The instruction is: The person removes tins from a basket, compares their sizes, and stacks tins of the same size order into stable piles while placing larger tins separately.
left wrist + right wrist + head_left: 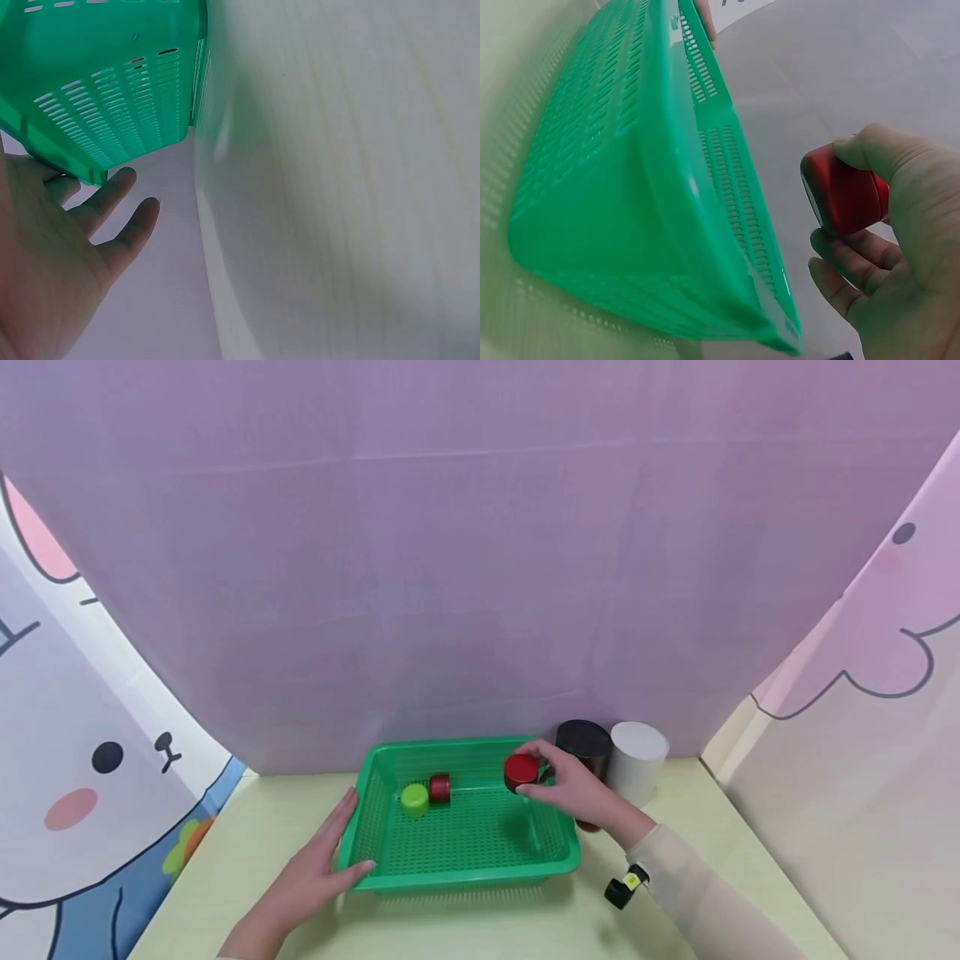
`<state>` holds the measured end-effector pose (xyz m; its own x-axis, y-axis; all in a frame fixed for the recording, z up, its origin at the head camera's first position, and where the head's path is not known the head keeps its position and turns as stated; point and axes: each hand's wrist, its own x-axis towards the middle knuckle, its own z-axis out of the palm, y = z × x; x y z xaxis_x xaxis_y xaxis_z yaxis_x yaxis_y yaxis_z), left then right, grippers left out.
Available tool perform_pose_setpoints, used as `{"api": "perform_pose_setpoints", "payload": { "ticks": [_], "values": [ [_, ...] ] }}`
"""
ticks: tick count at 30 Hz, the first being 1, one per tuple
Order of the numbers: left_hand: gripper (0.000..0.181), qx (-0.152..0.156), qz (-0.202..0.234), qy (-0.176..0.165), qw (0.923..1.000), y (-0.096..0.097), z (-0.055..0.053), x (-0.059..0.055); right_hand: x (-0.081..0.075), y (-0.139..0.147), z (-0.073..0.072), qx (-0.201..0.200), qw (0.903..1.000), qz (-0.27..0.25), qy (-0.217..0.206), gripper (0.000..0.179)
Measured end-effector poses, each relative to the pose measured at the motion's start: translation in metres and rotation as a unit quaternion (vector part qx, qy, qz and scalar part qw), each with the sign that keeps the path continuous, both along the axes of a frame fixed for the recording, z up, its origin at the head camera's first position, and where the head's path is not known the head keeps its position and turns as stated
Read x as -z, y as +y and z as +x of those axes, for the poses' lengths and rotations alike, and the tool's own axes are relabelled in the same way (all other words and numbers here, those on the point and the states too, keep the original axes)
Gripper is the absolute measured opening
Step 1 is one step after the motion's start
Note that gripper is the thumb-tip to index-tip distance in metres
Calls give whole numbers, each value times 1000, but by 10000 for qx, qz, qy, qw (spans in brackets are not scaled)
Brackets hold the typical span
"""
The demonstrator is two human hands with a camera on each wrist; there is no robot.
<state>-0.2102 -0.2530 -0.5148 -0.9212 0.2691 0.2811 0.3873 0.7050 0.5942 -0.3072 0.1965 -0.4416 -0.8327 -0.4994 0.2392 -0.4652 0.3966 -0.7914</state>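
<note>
My right hand (567, 785) pinches a small red cylindrical container (521, 772) between thumb and fingers, above the right end of a green plastic basket (457, 881). In the right wrist view the container (842, 189) has rounded edges and is apart from the basket. Against the basket's left rim rests my left hand (318, 872), fingers extended along the side and thumb at the near corner. Inside the basket, a dark red cylinder (439, 788) lies on its side, close to a light green round container (414, 800). The left wrist view shows the left hand's fingers (112, 196) spread beside the rim.
Behind my right hand stand a dark canister with a black lid (583, 739) and a white cylinder (637, 760). The hand partly hides the dark canister. A purple cloth (480, 568) hangs behind the pale wooden table (225, 860), with printed cloths on both sides.
</note>
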Motion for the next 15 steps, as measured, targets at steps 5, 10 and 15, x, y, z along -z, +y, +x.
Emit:
{"api": "perform_pose_setpoints", "payload": {
  "ticks": [5,10,15],
  "values": [
    [104,18,20,53,10000,0,0,0,5,12,2,171,9997,-124,148,51],
    [104,10,22,45,10000,0,0,1,8,26,6,361,9982,-252,404,49],
    [104,-8,26,-31,10000,0,0,0,14,40,7,602,9968,-383,366,50]
  ]
}}
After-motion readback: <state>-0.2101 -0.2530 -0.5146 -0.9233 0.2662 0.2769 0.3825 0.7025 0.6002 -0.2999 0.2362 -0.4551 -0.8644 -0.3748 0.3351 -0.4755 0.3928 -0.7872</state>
